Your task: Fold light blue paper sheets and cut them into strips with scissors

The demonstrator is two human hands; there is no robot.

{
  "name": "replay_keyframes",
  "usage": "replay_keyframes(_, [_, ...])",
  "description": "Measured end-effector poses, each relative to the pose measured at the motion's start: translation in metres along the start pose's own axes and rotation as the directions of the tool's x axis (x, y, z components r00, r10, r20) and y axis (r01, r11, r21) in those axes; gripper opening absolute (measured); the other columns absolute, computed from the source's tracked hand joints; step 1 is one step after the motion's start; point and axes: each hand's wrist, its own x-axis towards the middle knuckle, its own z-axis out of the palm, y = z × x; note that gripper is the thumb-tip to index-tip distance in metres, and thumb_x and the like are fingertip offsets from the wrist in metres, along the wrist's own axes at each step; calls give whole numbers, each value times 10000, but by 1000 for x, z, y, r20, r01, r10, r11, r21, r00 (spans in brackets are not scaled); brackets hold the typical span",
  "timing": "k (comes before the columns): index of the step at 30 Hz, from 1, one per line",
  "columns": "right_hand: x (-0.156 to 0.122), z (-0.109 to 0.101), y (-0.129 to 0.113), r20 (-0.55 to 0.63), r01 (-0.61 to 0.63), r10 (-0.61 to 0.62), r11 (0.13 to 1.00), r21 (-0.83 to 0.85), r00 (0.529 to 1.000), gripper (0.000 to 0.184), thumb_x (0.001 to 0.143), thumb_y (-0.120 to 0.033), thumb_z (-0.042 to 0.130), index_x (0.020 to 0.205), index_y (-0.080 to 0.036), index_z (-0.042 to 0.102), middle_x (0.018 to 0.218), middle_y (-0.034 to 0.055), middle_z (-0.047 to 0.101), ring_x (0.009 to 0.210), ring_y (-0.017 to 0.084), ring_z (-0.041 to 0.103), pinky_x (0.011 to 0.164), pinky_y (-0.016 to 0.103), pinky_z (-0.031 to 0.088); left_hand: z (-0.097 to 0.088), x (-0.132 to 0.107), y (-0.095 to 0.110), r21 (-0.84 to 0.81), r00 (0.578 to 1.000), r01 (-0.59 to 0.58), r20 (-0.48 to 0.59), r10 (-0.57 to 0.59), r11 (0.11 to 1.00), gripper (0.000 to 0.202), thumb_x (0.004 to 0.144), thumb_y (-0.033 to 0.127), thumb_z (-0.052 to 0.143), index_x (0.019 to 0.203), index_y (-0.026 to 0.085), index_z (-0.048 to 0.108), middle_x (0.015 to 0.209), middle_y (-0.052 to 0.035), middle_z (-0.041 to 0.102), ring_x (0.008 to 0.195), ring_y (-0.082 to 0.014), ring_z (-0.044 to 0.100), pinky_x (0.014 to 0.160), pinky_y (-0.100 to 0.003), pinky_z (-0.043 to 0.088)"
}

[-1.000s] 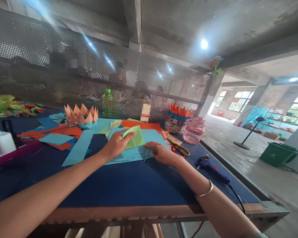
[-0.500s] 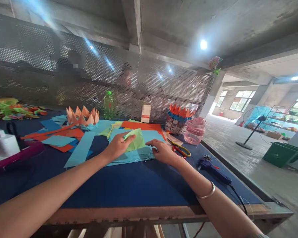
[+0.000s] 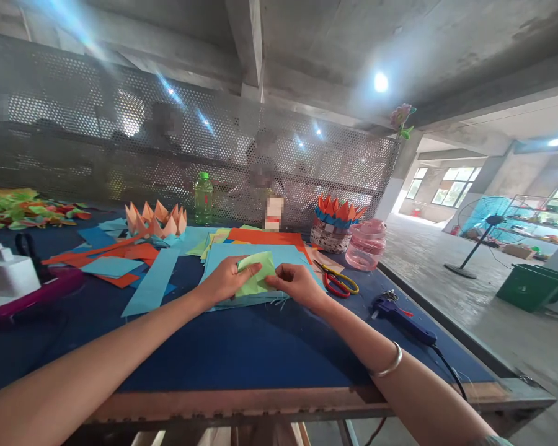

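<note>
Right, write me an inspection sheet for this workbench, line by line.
Surface: dark blue table top with a wooden front edge.
Job's things: folded green paper on stacked light-blue paper.
Hands: left hand pinches the green paper; right hand is at its right edge, bangle on that wrist.
Clutter: orange and blue paper offcuts, orange paper crown, scissors, green bottle, pink jar.
Cables: black cord runs from the glue gun towards the table edge.
Surroundings: perforated metal screen, standing fan, green bin.
</note>
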Motion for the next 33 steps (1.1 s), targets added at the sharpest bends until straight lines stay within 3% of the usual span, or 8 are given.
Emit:
replay_keyframes(4, [3, -4, 7, -72, -23, 19, 998, -55, 997, 396, 748, -531, 617, 642, -151, 585, 546, -29, 535, 509, 84, 428, 486, 205, 301, -1, 4, -6, -18, 999, 24, 46, -23, 1000, 407, 795, 567, 546, 694, 174, 575, 489, 32, 518, 381, -109, 485, 369, -217, 404])
replay_keyframes(11, [6, -9, 12, -116, -47, 37, 995, -88, 993, 349, 792, -443, 538, 588, -160, 543, 527, -17, 547, 520, 98, 469, 505, 208, 333, -7, 10, -8, -130, 1000, 7, 19, -4, 991, 394, 745, 561, 610, 731, 174, 537, 493, 41, 532, 401, -121, 556, 382, -213, 400])
replay_keyframes(15, [7, -9, 14, -135, -57, 43, 993, -102, 990, 311, 787, -393, 520, 578, -163, 539, 543, -10, 566, 532, 103, 487, 517, 210, 348, -8, 10, -6, -116, 998, 65, -8, -66, 991, 350, 738, 516, 621, 730, 174, 544, 474, 38, 535, 421, -134, 579, 397, -218, 406])
replay_keyframes(20, [9, -16, 17, -232, -81, 58, 993, -90, 971, 258, 774, -359, 506, 592, -177, 511, 544, -16, 553, 525, 106, 492, 504, 209, 342, -29, 18, -8, -83, 980, 155, -109, -164, 984, 344, 664, 480, 689, 668, 182, 517, 490, 17, 571, 438, -138, 587, 398, -216, 400])
replay_keyframes(24, [11, -21, 17, -265, -78, 66, 996, -35, 962, 160, 746, -336, 506, 720, -182, 540, 595, -23, 569, 553, 118, 540, 551, 224, 406, -48, 22, -8, -48, 956, 239, -166, -244, 970, 361, 624, 478, 703, 622, 199, 473, 466, 9, 575, 475, -154, 609, 405, -205, 392])
replay_keyframes(27, [13, -22, 18, -264, -79, 76, 997, -3, 962, 152, 728, -332, 518, 751, -183, 541, 616, -18, 583, 555, 123, 557, 568, 237, 433, -51, 21, -8, 4, 948, 291, -134, -288, 957, 321, 622, 433, 695, 601, 203, 473, 458, 10, 574, 473, -157, 610, 401, -200, 381])
replay_keyframes(33, [13, -22, 20, -267, -78, 80, 997, 16, 960, 159, 733, -338, 538, 745, -179, 546, 603, -19, 583, 551, 124, 560, 548, 234, 424, -47, 16, -13, 210, 927, 358, 36, -373, 910, 269, 597, 316, 703, 484, 200, 487, 402, -11, 564, 350, -165, 546, 343, -215, 295])
